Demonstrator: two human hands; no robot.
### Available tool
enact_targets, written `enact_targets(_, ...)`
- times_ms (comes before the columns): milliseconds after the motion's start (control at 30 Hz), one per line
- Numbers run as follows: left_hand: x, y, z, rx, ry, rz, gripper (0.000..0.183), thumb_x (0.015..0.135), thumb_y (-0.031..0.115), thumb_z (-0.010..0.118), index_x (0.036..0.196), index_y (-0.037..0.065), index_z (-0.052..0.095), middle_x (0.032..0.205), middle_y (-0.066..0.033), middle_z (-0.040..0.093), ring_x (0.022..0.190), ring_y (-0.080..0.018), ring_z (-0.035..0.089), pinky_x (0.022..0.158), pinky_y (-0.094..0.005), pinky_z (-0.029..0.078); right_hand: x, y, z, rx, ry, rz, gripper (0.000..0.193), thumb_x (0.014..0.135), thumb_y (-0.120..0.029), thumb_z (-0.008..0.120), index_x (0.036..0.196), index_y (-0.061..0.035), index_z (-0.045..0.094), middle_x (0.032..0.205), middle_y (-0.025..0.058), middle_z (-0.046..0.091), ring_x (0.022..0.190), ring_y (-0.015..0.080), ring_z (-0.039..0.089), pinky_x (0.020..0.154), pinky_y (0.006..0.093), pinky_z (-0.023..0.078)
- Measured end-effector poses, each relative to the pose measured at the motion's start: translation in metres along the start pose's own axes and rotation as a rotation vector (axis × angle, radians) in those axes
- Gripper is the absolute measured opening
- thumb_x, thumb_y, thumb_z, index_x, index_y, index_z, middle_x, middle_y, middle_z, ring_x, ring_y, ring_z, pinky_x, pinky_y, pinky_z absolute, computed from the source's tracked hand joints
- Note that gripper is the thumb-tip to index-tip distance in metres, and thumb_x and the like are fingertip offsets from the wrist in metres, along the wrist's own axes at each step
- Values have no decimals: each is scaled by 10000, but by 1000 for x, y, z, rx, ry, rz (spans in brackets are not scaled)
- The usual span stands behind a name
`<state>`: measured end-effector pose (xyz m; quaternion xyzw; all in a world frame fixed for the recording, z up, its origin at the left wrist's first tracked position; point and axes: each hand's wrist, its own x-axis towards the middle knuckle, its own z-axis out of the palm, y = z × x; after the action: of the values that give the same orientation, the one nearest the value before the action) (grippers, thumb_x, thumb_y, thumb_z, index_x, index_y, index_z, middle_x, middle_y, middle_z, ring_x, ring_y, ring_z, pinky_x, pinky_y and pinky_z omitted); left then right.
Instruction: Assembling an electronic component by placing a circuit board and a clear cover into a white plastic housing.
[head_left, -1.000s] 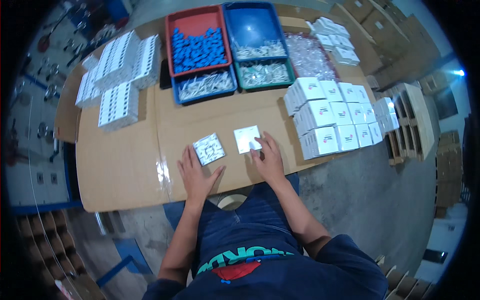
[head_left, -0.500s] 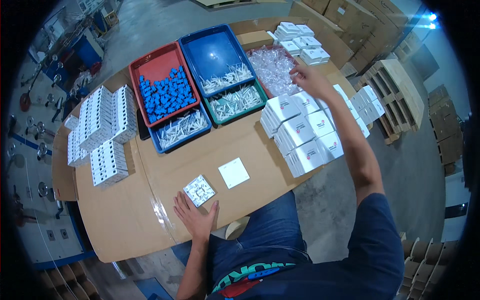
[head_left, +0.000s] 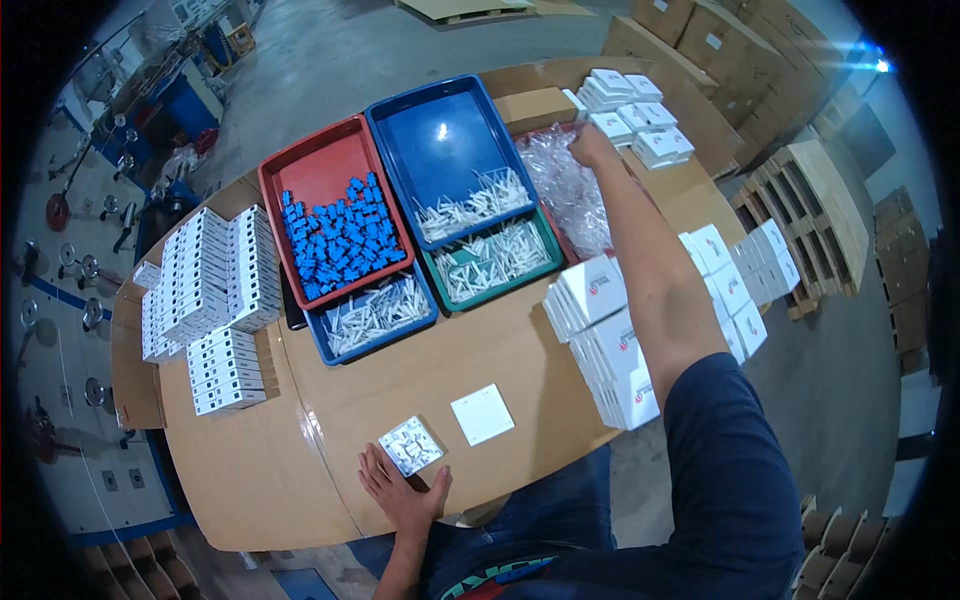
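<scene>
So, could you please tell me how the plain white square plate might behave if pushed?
The plain white square plate looks thin, so it is probably light. Its straight edges suggest it is stiff rather than floppy. Lying flat on the cardboard, it would likely slide rather than roll or tip.

Left fingers (head_left: 372, 466) rest beside a square white case (head_left: 411, 447), right fingers (head_left: 579, 151) by clear plastic bags (head_left: 562, 190).

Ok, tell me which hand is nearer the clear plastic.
Right. The right hand is at the far right part of the clear plastic; the left hand is well away from it, beside the square white piece.
</scene>
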<state>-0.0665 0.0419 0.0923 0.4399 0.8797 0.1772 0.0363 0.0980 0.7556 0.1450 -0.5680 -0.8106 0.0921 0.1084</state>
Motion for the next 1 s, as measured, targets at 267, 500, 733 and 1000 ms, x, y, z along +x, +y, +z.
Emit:
enact_targets(267,7,2,-2,-2,-32,7,1140,705,583,811,1509,-63,324,1563,-280,305,1463,-479,264,1185,-623,209,27,-32,36,52,12,325,437,931,-358,627,1210,-31,704,1320,293,620,1252,444,592,1060,519,472)
enact_targets(500,3,0,-10,-7,-43,-32,1148,710,578,806,1514,-74,311,1568,-276,293,1472,-460,255,1197,-598,191,41,-48,41,187,17,417,444,926,-253,594,1340,-99,643,1380,178,634,1323,354,575,1132,560,337)
enact_targets(733,4,-3,-7,34,-46,-30,1146,726,639,783,1488,-104,355,1515,-301,334,1442,-484,281,1181,-603,215,27,-56,61,114,29,332,402,916,-295,637,1276,-119,668,1354,165,653,1289,357,598,1091,600,371)
enact_targets(1000,6,-1,-6,6,-37,-14,1163,722,636,791,1507,-88,329,1529,-289,331,1448,-473,282,1191,-597,202,49,-25,51,262,295,277,281,877,-261,692,1114,-119,745,1140,166,738,1095,352,692,956,470,513)
